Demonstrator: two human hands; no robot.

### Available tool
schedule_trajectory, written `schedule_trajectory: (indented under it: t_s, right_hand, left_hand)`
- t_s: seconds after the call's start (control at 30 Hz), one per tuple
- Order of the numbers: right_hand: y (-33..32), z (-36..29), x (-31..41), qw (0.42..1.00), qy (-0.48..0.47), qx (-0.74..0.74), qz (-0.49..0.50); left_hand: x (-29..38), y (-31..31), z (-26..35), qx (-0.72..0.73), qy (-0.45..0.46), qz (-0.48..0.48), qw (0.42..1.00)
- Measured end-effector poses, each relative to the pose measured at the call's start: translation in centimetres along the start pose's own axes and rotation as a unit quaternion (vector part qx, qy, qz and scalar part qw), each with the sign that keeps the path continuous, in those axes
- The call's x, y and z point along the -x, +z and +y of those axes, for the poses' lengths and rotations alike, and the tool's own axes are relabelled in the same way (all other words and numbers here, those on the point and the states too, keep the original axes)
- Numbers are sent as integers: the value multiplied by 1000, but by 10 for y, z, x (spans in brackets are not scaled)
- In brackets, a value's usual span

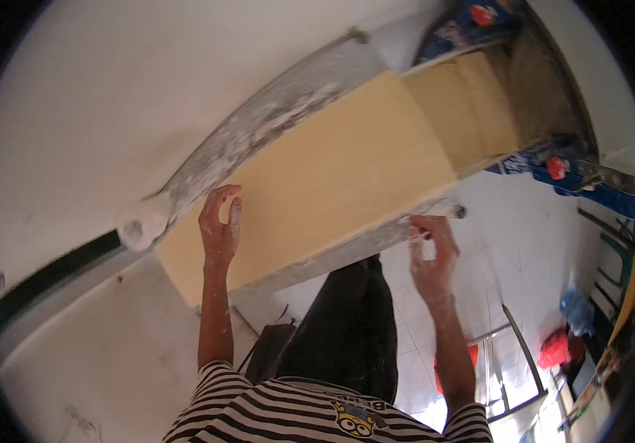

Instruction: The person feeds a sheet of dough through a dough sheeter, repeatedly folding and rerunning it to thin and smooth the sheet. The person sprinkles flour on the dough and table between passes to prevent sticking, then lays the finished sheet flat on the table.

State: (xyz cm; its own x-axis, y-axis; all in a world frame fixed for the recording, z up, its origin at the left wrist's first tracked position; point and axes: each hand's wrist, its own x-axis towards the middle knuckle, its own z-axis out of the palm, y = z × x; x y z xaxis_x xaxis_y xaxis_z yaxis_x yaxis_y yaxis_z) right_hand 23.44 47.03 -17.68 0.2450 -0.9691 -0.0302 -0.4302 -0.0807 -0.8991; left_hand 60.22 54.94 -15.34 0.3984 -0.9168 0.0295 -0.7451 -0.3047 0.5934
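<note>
A wide sheet of yellow dough lies along a floury metal tray or table before me. My left hand is over the sheet's left part, fingers curled apart from the thumb, with nothing between them. Flour coats its skin. My right hand is at the near edge of the metal surface, below the sheet's right end. Its fingertips and thumb nearly meet around a gap; whether they pinch something is not clear. At the right the sheet meets a darker length of dough between the sides of a blue machine.
A white roll stands at the metal surface's left end, beside a dark green strip along the wall. A metal-legged stand, a red bag and a blue plastic container are on the tiled floor at right.
</note>
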Motion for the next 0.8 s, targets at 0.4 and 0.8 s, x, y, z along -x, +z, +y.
schedule_trajectory:
  t_s: [0.4,0.8]
  right_hand:
    - [90,-50,96,995,15,-10,-94]
    - [303,-140,186,982,188,9,-27]
  left_hand:
    - [105,-141,-156,-100,-50,36,993]
    - [85,-166,-266,-140,52,-28,988]
